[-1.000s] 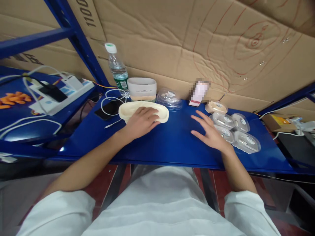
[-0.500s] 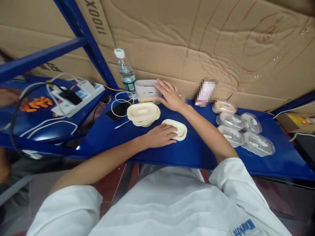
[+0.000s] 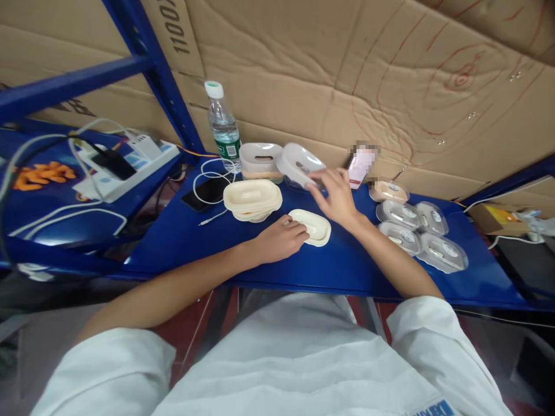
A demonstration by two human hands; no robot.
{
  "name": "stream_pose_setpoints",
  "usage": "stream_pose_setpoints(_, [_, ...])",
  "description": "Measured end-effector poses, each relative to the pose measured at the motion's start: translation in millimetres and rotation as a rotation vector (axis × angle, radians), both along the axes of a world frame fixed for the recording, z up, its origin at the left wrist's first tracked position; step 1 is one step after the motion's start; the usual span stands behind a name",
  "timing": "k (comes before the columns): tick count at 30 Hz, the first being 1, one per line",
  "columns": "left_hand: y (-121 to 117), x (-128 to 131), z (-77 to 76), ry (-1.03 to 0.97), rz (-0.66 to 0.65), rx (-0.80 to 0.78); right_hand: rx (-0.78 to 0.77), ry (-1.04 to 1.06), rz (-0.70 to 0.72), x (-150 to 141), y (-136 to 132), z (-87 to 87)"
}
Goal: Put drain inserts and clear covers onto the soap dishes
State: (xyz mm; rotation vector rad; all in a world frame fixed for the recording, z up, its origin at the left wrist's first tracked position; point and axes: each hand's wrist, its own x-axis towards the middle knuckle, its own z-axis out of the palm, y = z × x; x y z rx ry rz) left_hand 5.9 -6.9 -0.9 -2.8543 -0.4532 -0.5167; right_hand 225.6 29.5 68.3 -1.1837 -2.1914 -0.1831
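My right hand (image 3: 336,196) is closed on the near right edge of a translucent, whitish oval lid (image 3: 299,159), which is tilted at the back of the table. Fingers curled, my left hand (image 3: 282,238) grips the left edge of a shallow cream oval dish (image 3: 318,227) lying flat. Left of that dish is a stack of several similar cream dishes (image 3: 252,193). Behind it stand stacked whitish oval pieces (image 3: 261,167), the top one with a slot, beside the tilted lid.
A water bottle (image 3: 224,130), white cable (image 3: 203,202) and dark phone (image 3: 208,193) are at the back left. A pink-screened phone (image 3: 362,167) leans on the cardboard. Several clear-lidded oval containers (image 3: 444,251) sit right. A power strip (image 3: 125,173) lies on the left table.
My right hand has moved right and toward me from the stacked whitish pieces, and now holds a tilted lid. My left fingers have curled more at the cream dish's edge. The view has shifted slightly.
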Motion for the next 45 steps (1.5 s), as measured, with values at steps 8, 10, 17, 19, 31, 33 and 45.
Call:
stream_pose_setpoints(8, [-4,8,-4.8,-0.278,0.144,-0.061,-0.156,-0.148,0.08,45,-74,-51.6])
stream_pose_setpoints(10, [5,5,-8.5,-0.296,0.176,-0.143,-0.22,-0.193,0.134,44,-77,-56.8])
stream_pose_setpoints(17, [34,-6,-22.0,-0.245,0.129,-0.337,-0.376,-0.109,0.238,43,-69,-61.1])
stream_pose_setpoints(19, [34,-8,-20.9,-0.226,0.13,-0.321,-0.394,-0.079,0.255,46,-67,-62.6])
stream_pose_setpoints(31, [32,-14,-11.2,-0.186,0.108,-0.272,-0.354,-0.049,0.296,55,-58,-64.0])
stream_pose_setpoints(33, [33,-14,-12.3,-0.207,0.113,-0.264,-0.329,-0.052,0.297,55,-58,-64.5])
stream_pose_setpoints(45, [36,-15,-14.1,-0.135,0.1,-0.268,-0.306,-0.14,0.219,56,-54,-72.1])
